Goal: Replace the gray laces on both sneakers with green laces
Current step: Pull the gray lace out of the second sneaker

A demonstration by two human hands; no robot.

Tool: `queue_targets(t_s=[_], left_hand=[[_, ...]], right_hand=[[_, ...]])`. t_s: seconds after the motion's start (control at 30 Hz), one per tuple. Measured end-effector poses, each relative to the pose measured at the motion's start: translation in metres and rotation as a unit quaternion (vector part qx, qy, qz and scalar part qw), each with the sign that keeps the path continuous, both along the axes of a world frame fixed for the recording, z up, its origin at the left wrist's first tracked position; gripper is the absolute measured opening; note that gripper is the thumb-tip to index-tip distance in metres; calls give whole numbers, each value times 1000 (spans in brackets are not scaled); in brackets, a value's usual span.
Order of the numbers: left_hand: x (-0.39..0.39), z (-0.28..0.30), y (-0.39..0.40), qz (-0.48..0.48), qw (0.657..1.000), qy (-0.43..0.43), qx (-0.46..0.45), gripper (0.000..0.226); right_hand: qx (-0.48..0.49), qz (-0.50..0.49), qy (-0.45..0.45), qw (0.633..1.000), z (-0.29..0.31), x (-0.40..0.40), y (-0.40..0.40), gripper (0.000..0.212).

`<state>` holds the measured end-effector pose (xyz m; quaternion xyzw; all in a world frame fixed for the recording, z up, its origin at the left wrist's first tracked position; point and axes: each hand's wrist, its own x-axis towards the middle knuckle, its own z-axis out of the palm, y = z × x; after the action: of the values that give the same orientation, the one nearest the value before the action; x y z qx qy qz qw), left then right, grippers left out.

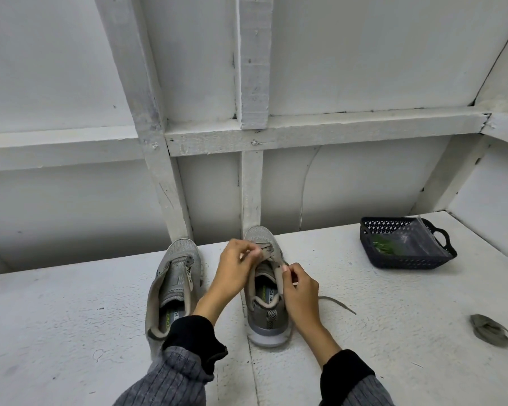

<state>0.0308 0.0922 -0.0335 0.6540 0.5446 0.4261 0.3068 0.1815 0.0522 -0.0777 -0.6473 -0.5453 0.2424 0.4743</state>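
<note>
Two grey sneakers stand side by side on the white table, toes toward the wall. The left sneaker (173, 288) has no lace in its eyelets. Over the right sneaker (266, 300), my left hand (236, 268) pinches the gray lace (338, 303) near the lower eyelets. My right hand (299, 291) pinches the same lace at the shoe's right side, and its loose end trails off to the right on the table. A removed gray lace (491, 334) lies coiled at the far right. Green laces (386, 248) sit in a clear bag inside a dark basket (408, 262).
The white table (71, 332) butts against a white panelled wall with wooden battens (254, 183) right behind the shoe toes. The basket stands at the back right near the corner. My grey and black sleeves cover both forearms.
</note>
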Motion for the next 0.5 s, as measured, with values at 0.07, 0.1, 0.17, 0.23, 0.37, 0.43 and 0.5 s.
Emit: queue_targets(t_s=[0.07,0.1,0.17,0.23,0.37,0.43,0.5], left_hand=[[-1,10,0,52,966,-240,-76,14],[-3,14,1,81,936,-328,-96,14],[-10,17,2,146,924,-342,-86,15],[-18,13,2,189,958,-208,-62,15],[-26,-13,2,155,980,57,-115,10],[-22,-21,-1,128,984,77,-93,6],[-13,-17,-6,101,992,67,-32,5]], right_hand=[[1,3,3,1000,0,0,0,27],[1,4,3,1000,0,0,0,27],[3,4,1,1000,-1,0,1,26],[5,2,3,1000,-1,0,1,26],[1,1,15,1000,0,-1,-1,28],[-3,6,16,1000,2,0,-1,28],[-10,13,11,1000,5,1,0,27]])
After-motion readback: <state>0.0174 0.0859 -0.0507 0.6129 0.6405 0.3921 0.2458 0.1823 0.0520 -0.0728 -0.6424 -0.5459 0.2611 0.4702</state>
